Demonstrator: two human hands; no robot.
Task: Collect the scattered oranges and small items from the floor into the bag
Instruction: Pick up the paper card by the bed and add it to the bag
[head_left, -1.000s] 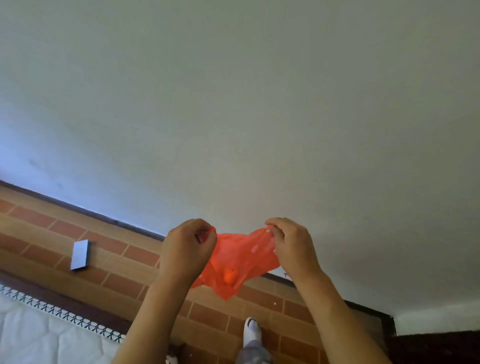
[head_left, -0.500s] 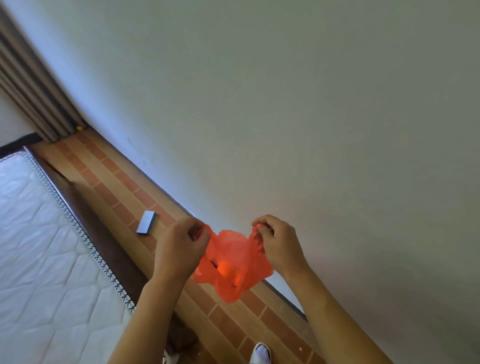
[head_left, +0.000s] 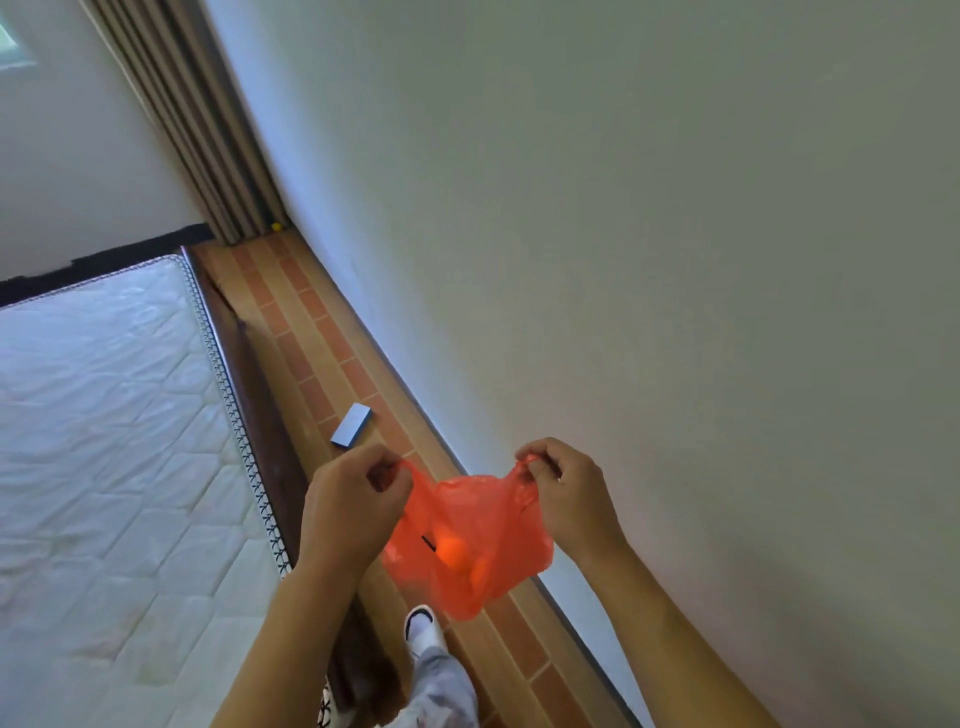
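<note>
An orange plastic bag (head_left: 470, 525) hangs in the air between my hands, above the strip of floor. My left hand (head_left: 353, 506) pinches its left handle and my right hand (head_left: 569, 493) pinches its right handle. Through the thin plastic an orange (head_left: 452, 552) shows as a bright round shape, with a short dark item beside it. A small grey-blue box (head_left: 351, 426) lies on the brick-patterned floor (head_left: 311, 332) just ahead of the hands. A tiny yellow thing (head_left: 277, 227) sits far off at the floor's end, by the curtain.
A white quilted mattress (head_left: 104, 415) on a dark wooden frame fills the left side. A plain wall (head_left: 623, 234) runs along the right. Brown curtains (head_left: 192, 114) hang at the far end. My shoe (head_left: 422, 626) stands on the narrow floor strip below the bag.
The view has swung left, bringing the mattress, curtain and far floor into sight. Both hands still hold the bag's handles; the grey-blue box now lies closer to them.
</note>
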